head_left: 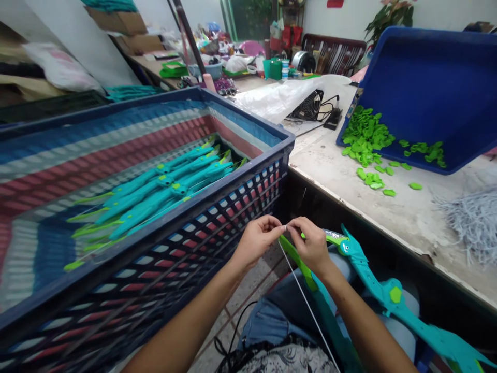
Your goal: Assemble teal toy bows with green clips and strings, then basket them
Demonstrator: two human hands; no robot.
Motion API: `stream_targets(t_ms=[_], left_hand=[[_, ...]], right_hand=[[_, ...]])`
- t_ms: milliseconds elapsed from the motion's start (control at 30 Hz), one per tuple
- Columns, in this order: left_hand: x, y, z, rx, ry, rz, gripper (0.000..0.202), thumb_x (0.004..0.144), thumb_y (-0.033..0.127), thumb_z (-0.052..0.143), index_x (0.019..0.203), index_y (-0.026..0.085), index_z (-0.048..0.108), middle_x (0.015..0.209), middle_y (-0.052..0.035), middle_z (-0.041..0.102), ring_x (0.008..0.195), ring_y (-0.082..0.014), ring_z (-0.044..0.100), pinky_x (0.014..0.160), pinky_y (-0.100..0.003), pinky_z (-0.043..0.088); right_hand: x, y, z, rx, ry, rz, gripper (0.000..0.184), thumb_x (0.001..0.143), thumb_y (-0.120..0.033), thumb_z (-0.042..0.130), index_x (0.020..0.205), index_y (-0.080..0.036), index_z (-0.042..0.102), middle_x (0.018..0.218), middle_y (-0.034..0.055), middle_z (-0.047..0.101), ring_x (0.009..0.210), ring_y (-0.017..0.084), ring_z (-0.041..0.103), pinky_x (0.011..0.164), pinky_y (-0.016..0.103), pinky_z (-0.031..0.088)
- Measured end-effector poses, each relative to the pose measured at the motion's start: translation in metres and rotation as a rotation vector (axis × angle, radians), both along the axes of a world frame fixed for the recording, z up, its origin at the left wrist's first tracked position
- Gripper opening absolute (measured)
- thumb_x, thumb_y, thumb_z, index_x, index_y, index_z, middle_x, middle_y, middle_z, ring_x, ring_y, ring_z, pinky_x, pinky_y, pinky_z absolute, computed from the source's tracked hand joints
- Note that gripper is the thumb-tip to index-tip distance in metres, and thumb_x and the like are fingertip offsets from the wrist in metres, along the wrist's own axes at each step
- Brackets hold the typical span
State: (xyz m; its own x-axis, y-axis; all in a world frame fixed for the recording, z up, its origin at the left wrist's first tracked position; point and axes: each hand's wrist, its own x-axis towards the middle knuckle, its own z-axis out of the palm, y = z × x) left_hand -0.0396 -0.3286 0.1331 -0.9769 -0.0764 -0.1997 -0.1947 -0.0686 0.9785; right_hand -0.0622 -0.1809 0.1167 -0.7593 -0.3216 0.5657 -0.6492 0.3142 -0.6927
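Observation:
A thin white string [306, 303] is pinched between the fingertips of both my hands, which meet just above my lap. My left hand [256, 241] grips it from the left with thumb and forefinger. Close beside it, my right hand [313, 247] pinches the string too, and the string runs down from there toward my body. Across my lap lies a teal toy bow [388, 292] with a green hexagonal piece at its middle. Beneath my right wrist is a teal and green limb [324, 298], partly hidden by the arm; I cannot tell whether it belongs to the same bow.
On my left a dark blue basket [248, 168] with a striped lining holds several teal bows [171, 181]. The white table [330, 160] on the right carries a tipped blue bin [435, 88], small green pieces [367, 134], a bundle of pale strings [473, 220] and a black fan [308, 106].

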Motion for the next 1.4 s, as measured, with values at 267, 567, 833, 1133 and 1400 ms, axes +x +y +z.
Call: stream_targets(t_ms=[267,567,833,1133,1400], left_hand=[[0.008,-0.014,-0.006,-0.301,0.145,-0.223,0.021,0.078,0.034,0.061,0.073,0.019,0.075,0.069,-0.0023,0.066,0.067,-0.0158,0.057,0.062,-0.023,0.042],[0.018,-0.01,-0.01,-0.892,0.298,-0.173,0.019,0.085,0.023,0.053,0.084,0.02,0.072,0.072,-0.0033,0.067,0.07,-0.0173,0.058,0.066,-0.026,0.041],[0.017,-0.014,-0.004,-1.088,0.289,-0.3,0.017,0.088,0.025,0.056,0.085,0.017,0.071,0.067,-0.002,0.063,0.069,-0.0157,0.057,0.064,-0.025,0.04],[0.016,-0.014,-0.015,-1.138,0.475,-0.423,0.02,0.087,0.02,0.053,0.08,0.017,0.072,0.062,-0.0028,0.061,0.064,-0.0152,0.056,0.066,-0.026,0.041],[0.029,-0.037,-0.038,-0.688,0.372,0.143,0.026,0.088,0.037,0.05,0.089,0.018,0.067,0.089,-0.0051,0.067,0.086,-0.0175,0.06,0.077,-0.027,0.048]], right_hand=[[0.009,0.001,-0.014,0.024,-0.011,0.045,0.015,0.093,-0.02,0.045,0.082,-0.02,0.055,0.077,0.0036,0.058,0.071,0.016,0.055,0.065,0.027,0.045],[0.015,-0.001,-0.028,0.145,0.043,0.014,0.016,0.095,-0.019,0.042,0.085,-0.018,0.054,0.079,0.0053,0.058,0.073,0.018,0.054,0.066,0.029,0.044],[0.021,-0.002,-0.035,0.083,-0.048,-0.025,0.015,0.094,-0.019,0.042,0.083,-0.019,0.05,0.077,0.0032,0.054,0.072,0.016,0.052,0.064,0.027,0.041],[0.021,-0.001,-0.04,0.137,-0.008,-0.047,0.016,0.094,-0.02,0.041,0.081,-0.019,0.051,0.075,0.0031,0.054,0.068,0.016,0.052,0.063,0.027,0.041],[0.025,0.042,-0.038,0.114,-0.166,-0.162,0.016,0.094,-0.028,0.045,0.087,-0.02,0.057,0.081,0.0028,0.061,0.073,0.016,0.057,0.068,0.028,0.047]])
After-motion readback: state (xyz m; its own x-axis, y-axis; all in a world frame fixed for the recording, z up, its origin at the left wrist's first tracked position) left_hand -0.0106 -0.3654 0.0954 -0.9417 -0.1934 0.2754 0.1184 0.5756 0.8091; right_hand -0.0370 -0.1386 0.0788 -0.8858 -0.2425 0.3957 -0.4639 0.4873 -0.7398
